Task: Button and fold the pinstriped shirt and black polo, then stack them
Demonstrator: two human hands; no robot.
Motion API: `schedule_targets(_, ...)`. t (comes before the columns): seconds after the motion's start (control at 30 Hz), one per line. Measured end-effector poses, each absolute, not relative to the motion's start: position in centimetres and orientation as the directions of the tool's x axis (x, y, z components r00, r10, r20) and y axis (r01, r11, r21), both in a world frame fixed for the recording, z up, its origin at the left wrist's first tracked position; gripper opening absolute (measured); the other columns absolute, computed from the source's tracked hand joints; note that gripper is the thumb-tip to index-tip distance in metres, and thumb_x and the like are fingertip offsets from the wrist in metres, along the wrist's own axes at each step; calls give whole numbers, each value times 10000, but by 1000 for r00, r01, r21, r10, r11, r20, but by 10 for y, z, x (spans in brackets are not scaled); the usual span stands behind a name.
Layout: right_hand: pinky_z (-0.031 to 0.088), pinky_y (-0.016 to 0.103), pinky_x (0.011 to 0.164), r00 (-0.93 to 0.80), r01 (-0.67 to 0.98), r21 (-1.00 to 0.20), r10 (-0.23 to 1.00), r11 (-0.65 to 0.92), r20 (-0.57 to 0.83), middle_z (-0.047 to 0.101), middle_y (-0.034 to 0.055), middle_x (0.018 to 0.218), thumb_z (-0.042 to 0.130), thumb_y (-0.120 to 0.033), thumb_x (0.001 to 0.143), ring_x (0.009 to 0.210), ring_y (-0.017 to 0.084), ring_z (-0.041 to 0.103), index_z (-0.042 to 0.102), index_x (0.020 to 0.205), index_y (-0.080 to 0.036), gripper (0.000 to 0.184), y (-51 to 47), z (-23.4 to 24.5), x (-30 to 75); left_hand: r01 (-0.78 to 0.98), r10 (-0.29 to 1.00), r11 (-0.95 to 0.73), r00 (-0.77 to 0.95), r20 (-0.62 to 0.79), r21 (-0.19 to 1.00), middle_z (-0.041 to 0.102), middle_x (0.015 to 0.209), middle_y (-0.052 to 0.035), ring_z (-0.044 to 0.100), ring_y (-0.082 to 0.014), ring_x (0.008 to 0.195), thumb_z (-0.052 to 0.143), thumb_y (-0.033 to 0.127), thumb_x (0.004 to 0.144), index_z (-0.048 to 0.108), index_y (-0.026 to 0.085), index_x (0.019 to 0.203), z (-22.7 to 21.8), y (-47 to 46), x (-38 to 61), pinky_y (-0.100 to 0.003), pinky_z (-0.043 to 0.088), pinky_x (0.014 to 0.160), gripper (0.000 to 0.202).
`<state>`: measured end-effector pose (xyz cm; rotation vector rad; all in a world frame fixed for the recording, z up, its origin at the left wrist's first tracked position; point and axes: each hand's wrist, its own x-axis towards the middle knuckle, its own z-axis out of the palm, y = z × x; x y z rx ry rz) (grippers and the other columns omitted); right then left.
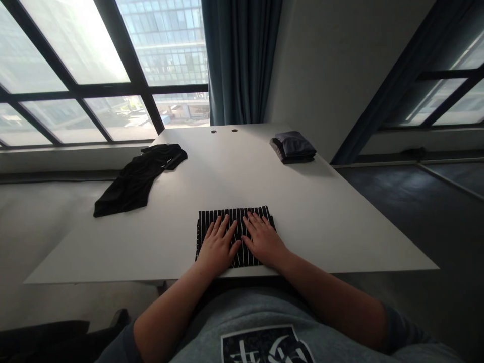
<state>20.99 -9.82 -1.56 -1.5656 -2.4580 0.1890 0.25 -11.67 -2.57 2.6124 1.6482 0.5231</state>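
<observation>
A folded black garment with thin white stripes (235, 237) lies at the near edge of the white table (302, 201). My left hand (219, 244) rests flat on its left half, fingers spread and pointing away from me. My right hand (262, 239) presses flat on its right half, the two hands almost meeting at the middle. Neither hand grips the cloth. A loosely spread black garment (139, 176) lies at the far left of the table. At the far right sits a folded dark grey garment stack (293, 147).
Two small round holes (224, 130) sit in the table's far end. Large windows (94, 70) and a dark blue curtain (241, 60) stand beyond it, and a grey floor (393, 212) lies to the right of the table.
</observation>
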Motion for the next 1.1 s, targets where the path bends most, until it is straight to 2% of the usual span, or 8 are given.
schedule_targets(0.27,204,536,1304,-314,922,-198,942,332,116,227,215,1709,411,-609,1042,1602,357,232,395,1619,-64,794,-98,-25,219,896,921,-378,339,193,233,323,1709,-67,267,-335,1595,496,523,1021,367,318,1648,-20,-117,-2,-593,234,1296,673)
schedule_targets(0.4,201,542,1301,-267,937,-199,955,289,128,203,237,1709,393,-624,1042,1605,363,217,373,1624,-47,820,-99,-33,229,907,934,-348,311,177,237,308,1715,-41,265,-357,1594,501,557,1013,408,387,1620,-18,-121,-5,-658,217,1276,638)
schedule_targets(0.53,207,540,1298,-244,941,-200,957,272,155,230,249,1701,384,-609,1047,1603,362,223,359,1626,-33,817,-101,-38,237,912,938,-330,289,190,242,309,1717,-41,265,-330,1598,481,544,1028,418,400,1612,-22,-124,-15,-632,210,1286,604)
schedule_targets(0.7,204,539,1300,-243,946,-183,959,268,147,238,245,1700,349,-591,1052,1596,346,257,352,1623,-17,810,-103,-43,246,936,962,-259,228,149,239,238,1742,-67,234,-296,1610,438,529,1048,331,316,1660,-30,-124,-41,-546,250,1294,657)
schedule_targets(0.8,169,528,1312,-186,964,-173,978,201,97,226,245,1704,360,-595,1044,1603,343,235,327,1626,9,839,-104,-42,254,972,989,-99,73,127,213,257,1729,-150,224,-328,1608,425,519,1048,297,165,1668,-36,-121,-58,-533,237,1298,726)
schedule_targets(0.9,146,529,1315,-84,980,-177,995,93,57,240,272,1693,424,-611,1018,1609,364,199,345,1607,42,883,-104,-38,263,979,992,42,-65,106,199,312,1690,-232,225,-383,1599,409,505,1045,360,28,1612,-40,-118,-70,-564,216,1296,742)
schedule_targets(1.0,140,552,1312,-41,978,-204,999,46,27,257,274,1688,476,-588,1003,1611,382,179,413,1575,37,850,-103,-32,268,971,993,29,-56,107,239,356,1671,-237,265,-386,1587,421,478,1037,464,21,1528,-41,-115,-72,-578,215,1296,673)
schedule_targets(1.1,162,544,1313,-101,952,-288,995,99,10,295,235,1690,520,-516,991,1609,373,197,511,1523,-8,735,-101,-28,269,942,987,-61,8,158,329,479,1610,-202,383,-356,1541,503,445,995,555,95,1418,-37,-110,-69,-544,282,1284,551)
